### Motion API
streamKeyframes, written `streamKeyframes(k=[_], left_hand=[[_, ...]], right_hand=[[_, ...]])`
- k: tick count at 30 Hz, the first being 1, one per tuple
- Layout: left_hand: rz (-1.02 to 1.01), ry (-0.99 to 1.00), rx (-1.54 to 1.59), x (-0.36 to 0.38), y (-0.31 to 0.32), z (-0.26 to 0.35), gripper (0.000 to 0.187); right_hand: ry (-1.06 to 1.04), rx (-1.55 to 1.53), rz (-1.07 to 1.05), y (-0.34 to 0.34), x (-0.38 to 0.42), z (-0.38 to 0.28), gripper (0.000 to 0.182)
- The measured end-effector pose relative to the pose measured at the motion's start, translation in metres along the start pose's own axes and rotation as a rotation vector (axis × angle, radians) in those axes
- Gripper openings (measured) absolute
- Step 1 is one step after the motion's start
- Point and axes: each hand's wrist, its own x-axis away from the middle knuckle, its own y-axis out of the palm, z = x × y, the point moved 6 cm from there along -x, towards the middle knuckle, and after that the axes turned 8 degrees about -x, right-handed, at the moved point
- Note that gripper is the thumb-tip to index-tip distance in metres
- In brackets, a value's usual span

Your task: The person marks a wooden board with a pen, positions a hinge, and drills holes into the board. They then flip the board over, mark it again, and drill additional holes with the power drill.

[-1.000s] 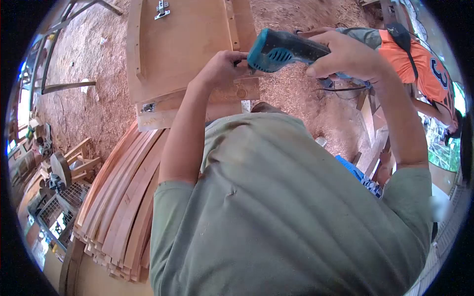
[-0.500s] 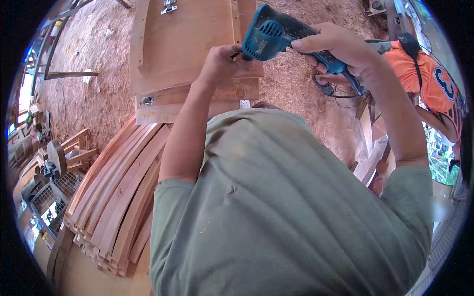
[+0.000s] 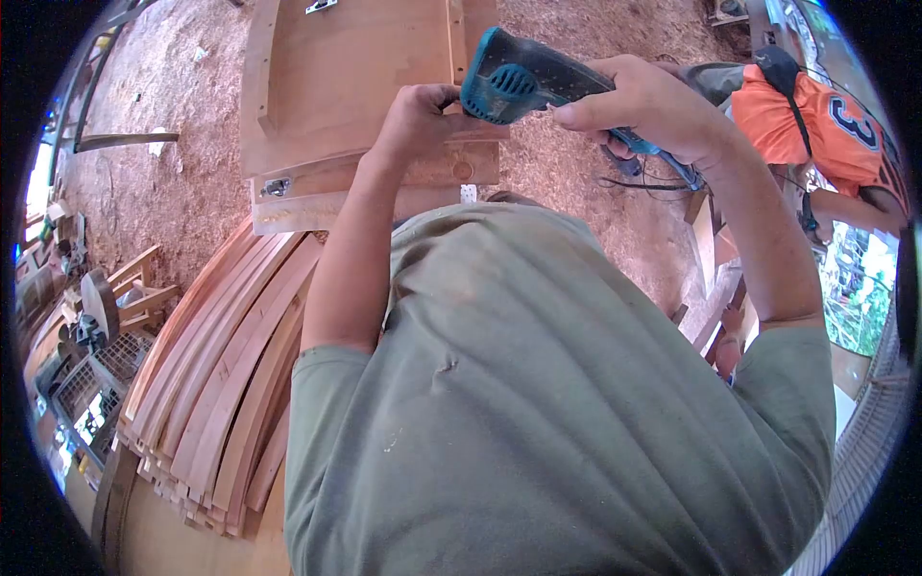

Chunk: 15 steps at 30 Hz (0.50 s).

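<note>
My right hand (image 3: 663,108) is wrapped round the handle of a teal and black power drill (image 3: 504,84), which is tilted with its body to the left. Beside the drill's body, my left hand (image 3: 415,117) is closed, thumb and fingers together against its lower left side. What lies between those fingers is hidden. Under both is a wooden panel (image 3: 360,82) with raised strips along its sides. A metal hinge (image 3: 276,187) is on the near board (image 3: 384,178), left of my left forearm.
Long wooden strips (image 3: 221,374) lie stacked at the left. Wood shavings (image 3: 567,182) cover the ground. Another person in an orange shirt (image 3: 807,125) bends over at the right. A dark cord (image 3: 653,185) hangs below the drill. A wire rack (image 3: 96,384) stands far left.
The view has shifted slightly, so the panel and stack sit a little further left. The drill has tilted a little, and my left fingers are closer under its body. The other person's arm has moved.
</note>
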Motion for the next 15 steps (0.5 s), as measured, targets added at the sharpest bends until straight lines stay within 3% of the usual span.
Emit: streamKeyframes(k=[3, 5, 6, 9, 11, 12, 14, 15], left_hand=[[-0.004, 0.004, 0.012, 0.003, -0.004, 0.006, 0.032], [-0.118, -0.180, -0.128, 0.004, -0.005, 0.002, 0.035], [-0.116, -0.180, -0.122, 0.003, -0.008, 0.004, 0.035], [-0.028, -0.133, -0.142, 0.006, -0.024, -0.008, 0.027], [0.210, -0.156, -0.361, 0.006, -0.037, -0.036, 0.022], [0.226, -0.168, -0.350, 0.010, -0.038, -0.044, 0.022], [0.426, -0.323, -0.687, 0.023, -0.057, -0.041, 0.028], [0.439, -0.335, -0.675, 0.025, -0.058, -0.048, 0.028]], right_hand=[[0.018, 0.041, -0.012, 0.000, -0.003, 0.004, 0.033], [0.014, 0.045, -0.031, 0.004, -0.003, 0.002, 0.033], [0.007, 0.051, -0.050, 0.006, -0.003, 0.000, 0.033], [0.031, 0.112, -0.030, -0.002, -0.002, 0.009, 0.030], [0.018, 0.053, -0.031, -0.004, 0.002, 0.011, 0.029], [0.007, -0.019, -0.021, -0.007, 0.004, 0.012, 0.027], [0.034, 0.001, -0.023, -0.015, 0.007, 0.019, 0.026], [0.051, 0.006, -0.013, -0.022, 0.007, 0.025, 0.026]])
